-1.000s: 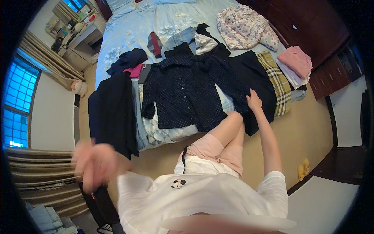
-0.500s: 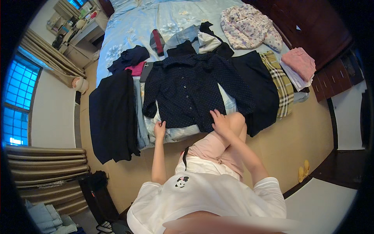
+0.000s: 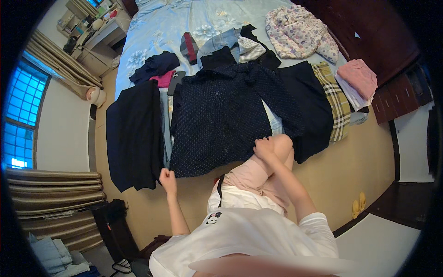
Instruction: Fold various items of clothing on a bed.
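Note:
A dark navy dotted button-up shirt (image 3: 221,120) lies across the near side of the bed, its hem pulled out toward me. My left hand (image 3: 168,178) pinches its lower left corner, just past the bed's edge. At the right end of the hem, my right hand (image 3: 264,147) grips the shirt with curled fingers, close to my bent knee. Folded black trousers (image 3: 134,134) lie left of the shirt, and another dark garment (image 3: 307,111) lies to its right, beside a yellow plaid garment (image 3: 336,101).
Beyond the shirt are a phone (image 3: 176,82), a navy garment (image 3: 154,65), a denim piece (image 3: 219,45) and a grey-and-red item (image 3: 188,48). A bundled floral cloth (image 3: 300,34) and folded pink clothing (image 3: 357,76) sit at the right. Yellow slippers (image 3: 359,205) lie on the floor.
My left hand has moved left and toward me, drawing the shirt's hem out wide and hiding most of its buttons. The right hand has shifted slightly, its fingers now more curled.

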Available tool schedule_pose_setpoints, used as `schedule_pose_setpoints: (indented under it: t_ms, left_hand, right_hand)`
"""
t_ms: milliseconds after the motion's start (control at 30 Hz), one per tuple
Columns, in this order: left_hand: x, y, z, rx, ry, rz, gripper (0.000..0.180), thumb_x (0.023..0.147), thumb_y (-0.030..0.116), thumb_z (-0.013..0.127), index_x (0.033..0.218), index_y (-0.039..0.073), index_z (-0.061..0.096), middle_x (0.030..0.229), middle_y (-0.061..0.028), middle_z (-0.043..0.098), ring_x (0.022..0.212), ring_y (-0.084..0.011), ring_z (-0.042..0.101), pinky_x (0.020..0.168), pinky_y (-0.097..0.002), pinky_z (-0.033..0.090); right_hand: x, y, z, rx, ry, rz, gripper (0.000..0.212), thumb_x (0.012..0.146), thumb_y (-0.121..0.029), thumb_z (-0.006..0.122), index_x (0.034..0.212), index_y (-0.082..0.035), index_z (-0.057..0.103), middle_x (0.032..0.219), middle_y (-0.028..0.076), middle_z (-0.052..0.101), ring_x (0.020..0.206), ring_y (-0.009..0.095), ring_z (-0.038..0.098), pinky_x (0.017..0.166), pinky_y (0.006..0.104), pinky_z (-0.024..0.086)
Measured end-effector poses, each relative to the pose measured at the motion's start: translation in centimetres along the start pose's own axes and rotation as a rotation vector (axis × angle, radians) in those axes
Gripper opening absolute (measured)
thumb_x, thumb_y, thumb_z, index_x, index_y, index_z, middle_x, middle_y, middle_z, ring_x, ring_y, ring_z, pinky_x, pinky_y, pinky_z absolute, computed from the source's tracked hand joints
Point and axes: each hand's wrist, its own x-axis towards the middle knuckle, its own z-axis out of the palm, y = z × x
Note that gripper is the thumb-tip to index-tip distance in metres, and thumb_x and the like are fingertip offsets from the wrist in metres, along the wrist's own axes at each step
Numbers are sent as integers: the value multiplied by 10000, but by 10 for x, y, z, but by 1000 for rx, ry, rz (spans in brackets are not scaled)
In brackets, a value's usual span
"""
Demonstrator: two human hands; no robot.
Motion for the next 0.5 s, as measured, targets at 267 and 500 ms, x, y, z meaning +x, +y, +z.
schedule_pose_setpoints:
  t_ms: [267,500]
  left_hand:
    - [-34,-32,27,697,-1001,-395,231,716,244,551,852,65,600,800,-148,612,794,-315,583,693,-380,449]
    - [36,-42,77,42,-315,-352,323,801,250,522,1001,-3,522,950,-137,558,801,-255,547,688,-345,444]
  right_hand:
    - [-2,0,-10,91,-73,-38,223,746,-238,519,897,-105,613,768,83,620,807,235,569,816,388,358]
    - [-3,61,-44,168,685,509,583,658,-182,621,1192,-133,393,1280,115,312,1207,331,228,956,514,176]
